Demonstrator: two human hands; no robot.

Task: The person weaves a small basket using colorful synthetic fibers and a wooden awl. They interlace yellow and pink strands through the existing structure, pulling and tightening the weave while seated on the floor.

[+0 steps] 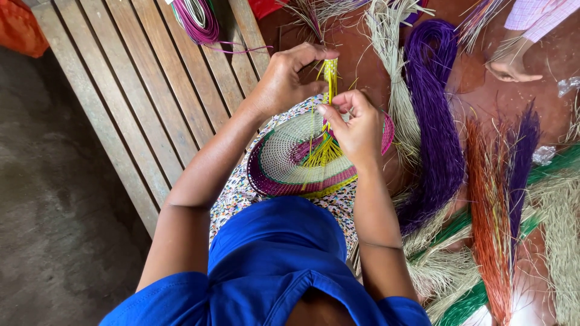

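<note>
looking down from head view, we see left hand (pixel 283 81) fingers curled, pinching top of yellow strands (pixel 329 75). right hand (pixel 357 127) closed on same bundle just below, thumb and forefinger gripping. strands fan down onto round woven basket piece (pixel 284 157), cream centre, magenta and green rim, resting on lap over patterned cloth (pixel 238 193). wooden slat bench (pixel 151 78) on left side. purple fibre bundle (pixel 435 121), orange fibre bundle (pixel 486 205) on floor at right. another person's hand (pixel 510 69) top right, well apart from ours.
</note>
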